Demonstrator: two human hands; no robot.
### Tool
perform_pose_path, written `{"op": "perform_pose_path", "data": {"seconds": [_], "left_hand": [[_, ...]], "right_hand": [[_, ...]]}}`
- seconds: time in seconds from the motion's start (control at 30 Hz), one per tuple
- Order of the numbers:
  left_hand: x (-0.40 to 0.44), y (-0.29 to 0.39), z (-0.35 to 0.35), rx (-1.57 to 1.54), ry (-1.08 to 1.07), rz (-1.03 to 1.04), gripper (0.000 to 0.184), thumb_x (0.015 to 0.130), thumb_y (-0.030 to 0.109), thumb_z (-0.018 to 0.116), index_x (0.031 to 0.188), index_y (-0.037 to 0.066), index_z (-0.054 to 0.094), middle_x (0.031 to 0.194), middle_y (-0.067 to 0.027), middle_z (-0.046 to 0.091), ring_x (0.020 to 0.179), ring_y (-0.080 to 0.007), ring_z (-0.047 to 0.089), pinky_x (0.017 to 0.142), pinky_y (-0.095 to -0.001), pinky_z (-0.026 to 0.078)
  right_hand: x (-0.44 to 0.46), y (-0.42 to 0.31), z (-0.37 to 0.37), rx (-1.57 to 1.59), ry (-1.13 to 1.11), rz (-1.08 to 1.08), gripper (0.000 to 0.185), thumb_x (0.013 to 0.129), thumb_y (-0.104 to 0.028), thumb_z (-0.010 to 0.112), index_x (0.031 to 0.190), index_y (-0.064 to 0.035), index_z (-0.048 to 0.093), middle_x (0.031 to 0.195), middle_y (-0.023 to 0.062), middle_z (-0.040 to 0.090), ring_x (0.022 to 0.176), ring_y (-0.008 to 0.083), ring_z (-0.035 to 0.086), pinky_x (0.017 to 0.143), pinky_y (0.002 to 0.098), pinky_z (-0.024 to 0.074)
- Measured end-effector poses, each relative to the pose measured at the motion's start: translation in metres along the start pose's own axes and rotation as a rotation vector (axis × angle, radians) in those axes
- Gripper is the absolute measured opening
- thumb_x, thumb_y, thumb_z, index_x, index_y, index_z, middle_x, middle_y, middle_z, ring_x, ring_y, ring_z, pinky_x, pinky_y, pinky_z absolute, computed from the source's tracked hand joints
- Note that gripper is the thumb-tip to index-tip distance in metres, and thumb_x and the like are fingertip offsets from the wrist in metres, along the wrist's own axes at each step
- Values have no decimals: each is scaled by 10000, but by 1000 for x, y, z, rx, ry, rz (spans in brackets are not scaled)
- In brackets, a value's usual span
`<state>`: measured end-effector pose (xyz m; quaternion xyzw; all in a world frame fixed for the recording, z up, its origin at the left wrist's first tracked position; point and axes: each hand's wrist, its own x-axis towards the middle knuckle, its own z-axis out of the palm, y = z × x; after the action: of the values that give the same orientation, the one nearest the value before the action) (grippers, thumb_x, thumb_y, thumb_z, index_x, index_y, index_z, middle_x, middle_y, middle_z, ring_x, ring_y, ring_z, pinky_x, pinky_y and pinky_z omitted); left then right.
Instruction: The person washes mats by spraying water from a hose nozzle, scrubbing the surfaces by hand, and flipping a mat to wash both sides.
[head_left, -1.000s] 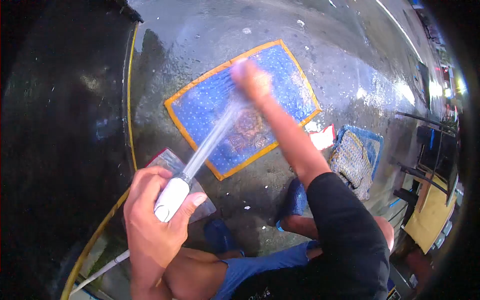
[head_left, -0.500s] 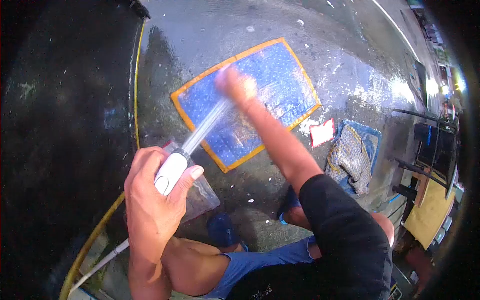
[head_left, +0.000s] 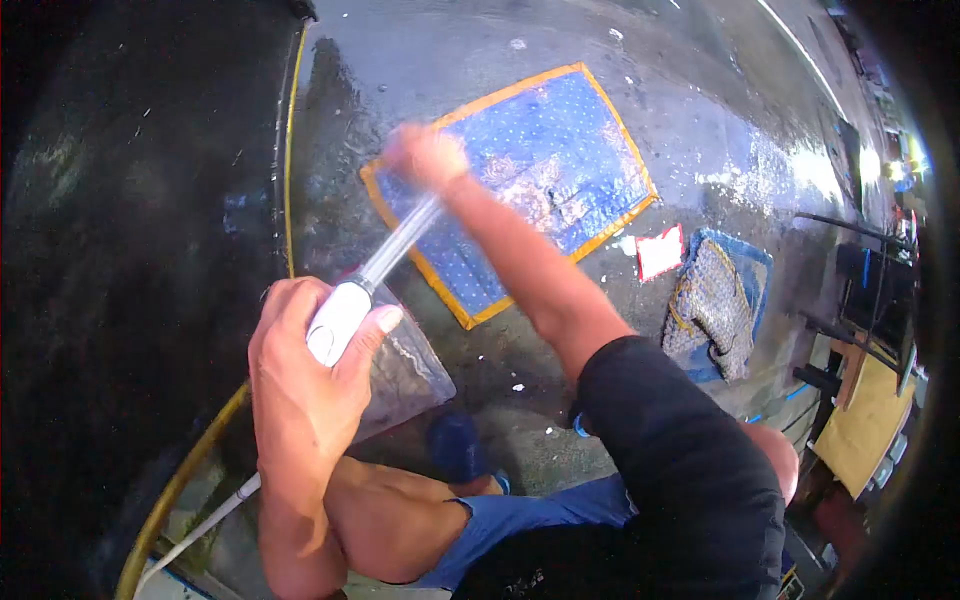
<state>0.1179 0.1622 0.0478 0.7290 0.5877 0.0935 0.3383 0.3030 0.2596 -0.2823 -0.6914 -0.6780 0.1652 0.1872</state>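
Note:
My left hand (head_left: 305, 375) is wrapped around a white spray nozzle (head_left: 340, 320), thumb along its side. Clear streams of water (head_left: 402, 242) leave the nozzle toward the mat. A blue dotted mat (head_left: 540, 130) with an orange border lies flat and wet on the floor, pale foam on its middle. Over the mat's left edge, my right hand (head_left: 428, 158) is smeared by motion. Its fingers cannot be made out, nor whether they hold anything. A thin white hose (head_left: 215, 515) shows below my left wrist.
To the right are a red-edged white packet (head_left: 660, 253) and a bunched grey cloth (head_left: 710, 310) on a blue mat (head_left: 752, 265). A greyish flat sheet (head_left: 405, 385) lies beside my left hand. A yellow hose (head_left: 190, 470) runs along the left. The floor (head_left: 560, 450) is wet.
My right hand has moved left across the mat to its left edge. The floor things sit slightly farther right and higher in view. My left hand keeps its hold on the nozzle.

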Motion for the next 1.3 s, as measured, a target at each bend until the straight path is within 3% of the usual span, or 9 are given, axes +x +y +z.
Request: {"op": "perform_pose_path", "data": {"seconds": [0.1, 0.2, 0.27, 0.53, 0.63, 0.83, 1.0, 1.17, 1.3], "left_hand": [[-6, -9, -7, -27, 26, -32, 373, 847, 193, 859, 1021, -50, 636, 950, -152, 616, 832, -275, 626, 788, -353, 504], [1, -11, -4, -33, 34, -29, 377, 842, 208, 864, 1008, -47, 640, 939, -156, 615, 822, -283, 626, 778, -361, 503], [6, -12, -3, -5, 33, -19, 376, 839, 218, 867, 992, -43, 642, 928, -158, 615, 815, -296, 626, 769, -372, 502], [10, -13, 3, -91, -2, 32, 379, 826, 199, 869, 915, -57, 604, 913, -225, 599, 830, -442, 610, 739, -469, 487], [9, -13, 2, -61, -32, 32, 378, 830, 202, 866, 924, -59, 608, 924, -230, 604, 836, -447, 614, 742, -472, 489], [8, 5, 13, -63, -128, 5, 346, 822, 208, 868, 928, -27, 638, 898, -176, 617, 805, -359, 629, 756, -412, 497], [5, 14, 16, -84, -211, 52, 350, 816, 205, 873, 947, -29, 648, 919, -176, 632, 833, -354, 648, 765, -405, 506], [0, 9, 16, -64, -199, 66, 344, 811, 189, 874, 947, -31, 647, 923, -175, 634, 826, -356, 648, 761, -400, 509], [3, 15, 19, -43, -205, 64, 329, 806, 164, 873, 942, -32, 647, 918, -178, 630, 809, -356, 643, 757, -395, 510]], "right_hand": [[25, 83, -9, -10, 279, 307, 365, 982, -375, 547, 998, -12, 581, 820, 261, 720, 744, 410, 735, 652, 564, 572], [-2, 6, 12, 12, 24, 342, 229, 960, -295, 609, 1007, -72, 596, 841, 206, 726, 749, 413, 726, 649, 550, 569], [-44, -38, 36, -81, -224, -137, 212, 958, -265, 595, 1005, -60, 564, 899, 205, 710, 781, 418, 719, 662, 543, 574], [-292, -19, -15, 81, -82, -145, 333, 943, -353, 712, 1110, -80, 622, 872, 116, 700, 708, 333, 714, 603, 486, 579], [-270, -8, -8, 189, -23, -241, 334, 904, -328, 760, 1063, -77, 608, 823, 116, 691, 684, 329, 708, 558, 479, 564], [-52, -34, 21, 156, 158, -6, 299, 977, -349, 638, 971, -56, 583, 838, 220, 685, 703, 415, 685, 627, 519, 551], [-170, -13, -31, 171, -142, 122, 300, 946, -389, 677, 1014, -103, 617, 886, 220, 710, 775, 441, 701, 708, 566, 552], [-220, 168, -91, -220, 270, 560, 343, 989, -463, 626, 1014, -120, 616, 802, 218, 708, 758, 439, 707, 661, 559, 544], [-190, 136, -73, -122, 257, 779, 428, 1021, -500, 551, 1028, -77, 613, 923, 236, 717, 815, 485, 696, 741, 587, 538]]}}
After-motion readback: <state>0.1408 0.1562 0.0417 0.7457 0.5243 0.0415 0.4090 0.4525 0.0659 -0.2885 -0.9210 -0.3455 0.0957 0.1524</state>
